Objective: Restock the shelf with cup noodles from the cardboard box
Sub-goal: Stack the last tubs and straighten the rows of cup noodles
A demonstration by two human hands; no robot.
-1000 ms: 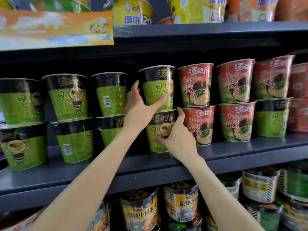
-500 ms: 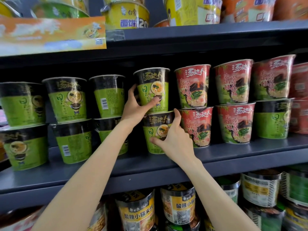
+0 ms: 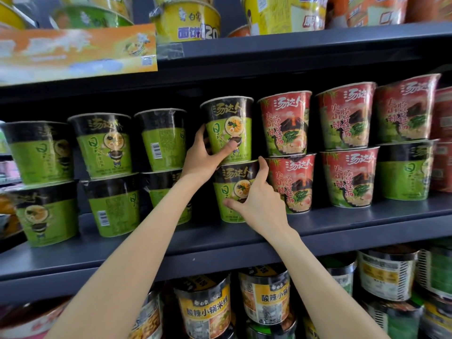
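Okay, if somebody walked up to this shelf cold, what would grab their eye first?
Probably the two bare hands mid-shelf: the left hand grips the upper green cup, the right hand holds the lower green cup it is stacked on. Next, the red cups stacked immediately right of them.

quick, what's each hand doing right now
Left hand: grips the upper green cup, thumb across its front.
Right hand: grips the lower green cup beneath it.
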